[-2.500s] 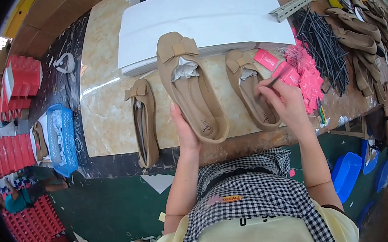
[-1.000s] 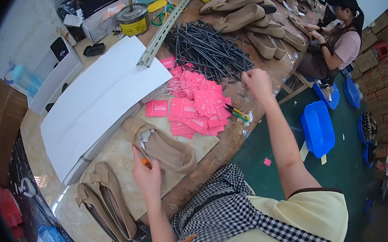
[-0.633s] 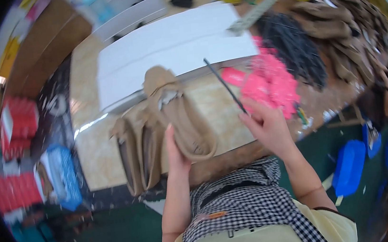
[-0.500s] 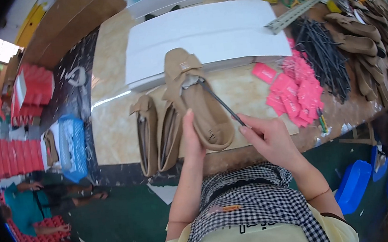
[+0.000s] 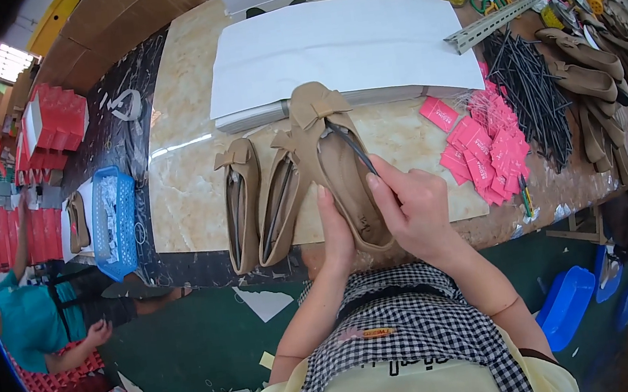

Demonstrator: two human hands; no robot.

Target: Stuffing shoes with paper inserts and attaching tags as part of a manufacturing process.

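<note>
A tan flat shoe [image 5: 337,158] with a bow on its toe is tilted in front of me. My left hand [image 5: 338,228] grips it by the left side near the heel. Between the thumb and fingers of my right hand [image 5: 414,204] is a thin black stick [image 5: 355,149], its far end inside the toe of the shoe. Just left, two more tan shoes lie on the table, the outer shoe [image 5: 241,204] and the inner shoe [image 5: 279,215], each with a dark stick lengthwise inside. The held shoe's toe overlaps the inner one.
Behind the shoes lies a stack of white paper [image 5: 336,46]. To the right are pink cards [image 5: 480,154], a heap of black sticks [image 5: 527,94] and many tan shoes [image 5: 587,80]. A blue basket [image 5: 114,219] and a person in teal [image 5: 37,313] are at left.
My right hand has pushed the stick deeper into the toe; the pale crumpled paper at the opening no longer shows. The person in teal has raised an arm toward the red boxes.
</note>
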